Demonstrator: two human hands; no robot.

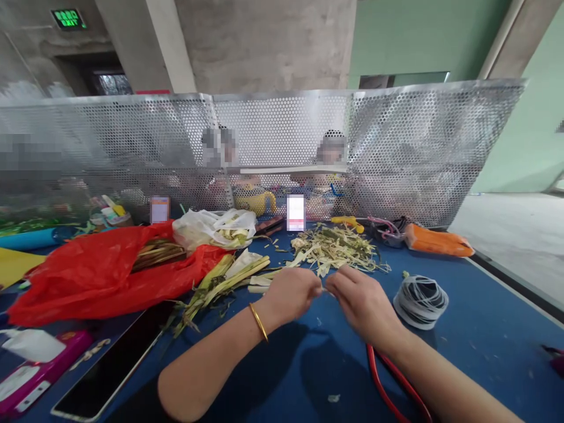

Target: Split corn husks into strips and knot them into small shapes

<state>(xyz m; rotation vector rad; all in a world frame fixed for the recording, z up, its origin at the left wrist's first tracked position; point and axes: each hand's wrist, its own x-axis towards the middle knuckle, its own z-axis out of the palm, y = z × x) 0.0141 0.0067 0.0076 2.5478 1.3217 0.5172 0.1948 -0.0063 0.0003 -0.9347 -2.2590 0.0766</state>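
Note:
My left hand point(297, 292), with a gold bangle at the wrist, is closed in a pinch above the blue table point(352, 382). Fingers also pinched together, my right hand point(359, 296) is close beside it. A thin pale strand point(325, 288) spans the small gap between the fingertips; its material is hard to tell. Behind the hands lies a heap of dry, shredded plant strips point(341, 247). Long pale-green husk leaves point(220, 282) are at the left hand's side. Under my right forearm, red-handled scissors point(374, 376) are partly hidden.
To the right stands a wound bundle of pale cord point(420, 302), with an orange packet point(438, 239) behind. A red plastic bag point(88, 276), a white bag point(215, 226) and a dark phone point(114, 364) lie left. Beyond a perforated metal screen point(282, 129) sit people.

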